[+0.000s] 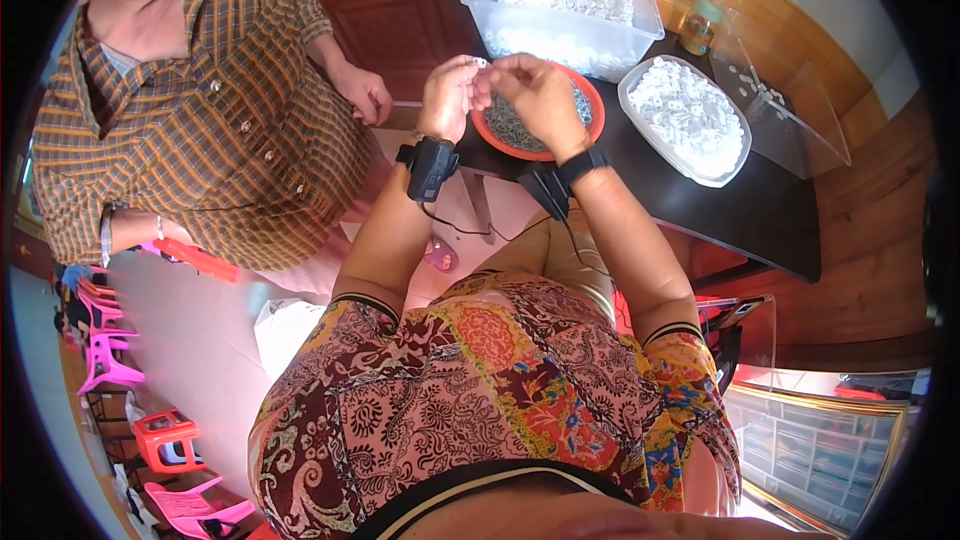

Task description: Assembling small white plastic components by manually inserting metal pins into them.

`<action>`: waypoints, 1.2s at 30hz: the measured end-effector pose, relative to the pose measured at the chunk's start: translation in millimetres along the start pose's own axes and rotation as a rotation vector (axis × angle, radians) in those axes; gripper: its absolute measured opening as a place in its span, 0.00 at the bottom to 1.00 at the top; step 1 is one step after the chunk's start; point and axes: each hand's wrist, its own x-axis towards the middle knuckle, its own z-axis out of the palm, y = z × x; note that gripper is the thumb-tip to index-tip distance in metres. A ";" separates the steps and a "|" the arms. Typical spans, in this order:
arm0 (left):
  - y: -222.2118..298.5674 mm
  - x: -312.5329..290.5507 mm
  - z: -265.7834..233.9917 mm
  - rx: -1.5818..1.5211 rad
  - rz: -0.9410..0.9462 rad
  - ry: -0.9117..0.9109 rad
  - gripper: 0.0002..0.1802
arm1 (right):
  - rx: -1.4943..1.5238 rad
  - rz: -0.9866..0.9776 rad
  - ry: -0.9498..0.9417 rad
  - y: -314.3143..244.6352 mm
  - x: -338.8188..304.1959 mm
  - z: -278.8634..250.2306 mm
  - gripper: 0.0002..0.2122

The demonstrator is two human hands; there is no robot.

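My left hand is raised at the edge of a red bowl, its fingertips pinched on a small white plastic piece. Close beside it, my right hand has its thumb and fingers drawn together over the bowl. Anything between the right fingertips is too small to make out. Beneath both hands, the red bowl holds many thin grey metal pieces that look like nails. A white tray to the right is heaped with small white plastic pieces. Both wrists wear black devices with cables.
Behind the bowl stands a clear plastic bin of white pieces. A jar and a clear panel with loose white pieces are on the dark table. At left stands a person in a checked shirt, holding something red.
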 end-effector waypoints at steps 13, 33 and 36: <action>1.9 -10.9 7.4 0.122 -0.061 0.023 0.10 | 0.073 0.127 0.016 5.0 14.4 -1.0 0.10; 5.4 -15.2 10.4 0.145 -0.029 0.048 0.09 | 0.288 0.249 -0.111 -3.6 10.4 -6.1 0.10; 3.0 -16.1 10.0 0.101 -0.001 0.066 0.09 | 0.245 0.300 -0.089 -11.5 4.5 -5.5 0.10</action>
